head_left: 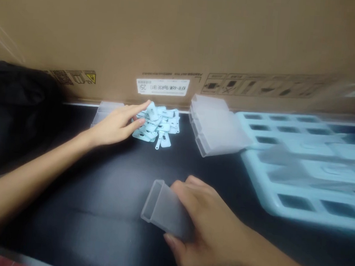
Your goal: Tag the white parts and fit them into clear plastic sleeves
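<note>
Translucent plastic sleeve [162,207] looks empty, gripped in the closed right hand [206,229]. The left hand [119,124], fingers loosely open, touches the pile of pale-blue clips [159,125], none lifted yet.

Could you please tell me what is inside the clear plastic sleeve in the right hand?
The clear plastic sleeve looks empty at its open end; the right hand covers its far part.
</note>
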Action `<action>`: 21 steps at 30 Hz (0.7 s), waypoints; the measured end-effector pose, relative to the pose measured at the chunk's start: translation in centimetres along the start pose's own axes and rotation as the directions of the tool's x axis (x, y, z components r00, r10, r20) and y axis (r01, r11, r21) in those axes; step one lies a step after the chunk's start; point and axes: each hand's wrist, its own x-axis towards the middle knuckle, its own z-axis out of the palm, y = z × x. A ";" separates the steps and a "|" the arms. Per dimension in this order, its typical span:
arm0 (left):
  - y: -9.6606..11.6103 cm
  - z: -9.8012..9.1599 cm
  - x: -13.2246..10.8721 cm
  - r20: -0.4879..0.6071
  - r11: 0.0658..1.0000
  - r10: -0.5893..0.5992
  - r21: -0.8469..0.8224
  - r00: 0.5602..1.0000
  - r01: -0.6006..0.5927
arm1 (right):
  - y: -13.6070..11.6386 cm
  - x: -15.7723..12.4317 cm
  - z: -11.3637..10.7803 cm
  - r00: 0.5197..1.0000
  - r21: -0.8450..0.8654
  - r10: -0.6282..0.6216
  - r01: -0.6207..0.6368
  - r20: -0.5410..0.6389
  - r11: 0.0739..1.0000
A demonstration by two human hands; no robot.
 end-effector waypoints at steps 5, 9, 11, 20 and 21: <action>3.2 -1.2 -0.9 0.005 0.990 0.119 -0.079 0.993 -0.119 | -0.2 0.3 -0.2 0.997 -0.043 0.030 -0.033 -0.068 0.999; 8.5 -2.3 -2.2 0.251 0.862 0.477 -0.323 0.842 -0.391 | -0.3 0.3 -0.3 0.995 -0.013 0.040 -0.041 -0.095 0.999; 10.4 -2.6 -2.7 0.269 0.842 0.524 -0.309 0.808 -0.442 | -0.2 0.4 -0.1 0.992 -0.030 0.050 -0.053 -0.112 0.998; 2.7 -7.8 -1.1 -0.065 0.946 0.324 0.028 0.944 -0.323 | -0.3 -1.5 -4.4 0.849 -0.439 -0.079 -0.189 -0.523 0.878; 0.6 -8.1 -1.2 -0.126 0.960 0.275 0.081 0.953 -0.266 | 0.3 -3.0 -5.8 0.809 -0.433 -0.023 -0.290 -0.588 0.853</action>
